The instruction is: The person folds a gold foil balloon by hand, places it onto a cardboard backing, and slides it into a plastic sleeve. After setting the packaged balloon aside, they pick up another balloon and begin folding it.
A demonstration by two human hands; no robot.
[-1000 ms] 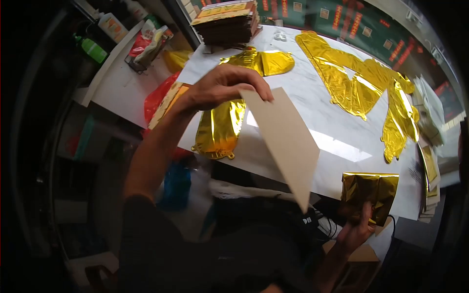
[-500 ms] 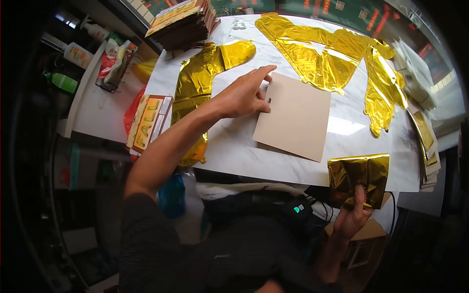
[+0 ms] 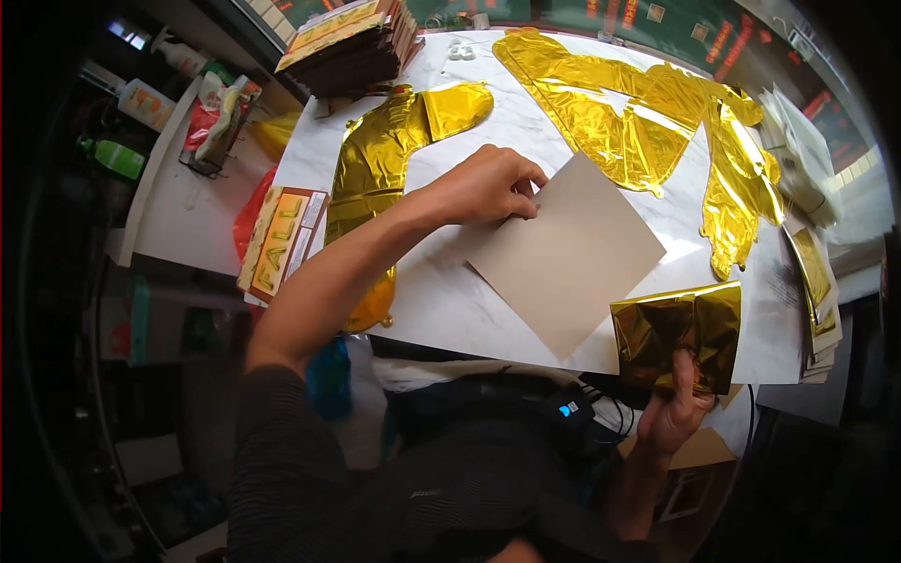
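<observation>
stack [image 3: 345,52] on table [image 3: 436,293] behind packet [image 3: 282,242]; sheet [image 3: 572,249] right of packet.

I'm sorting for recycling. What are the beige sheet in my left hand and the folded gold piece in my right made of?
Beige sheet: probably matte cardboard; it looks dull and flat, with straight edges.
Folded gold piece: glossy metallic foil or foil-coated plastic, judging by its creases and bright reflections; which is unclear.

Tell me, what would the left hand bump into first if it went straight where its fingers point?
The tan cardboard sheet: the left hand seems to be pinching its edge. How high it sits is hard to tell.
</observation>
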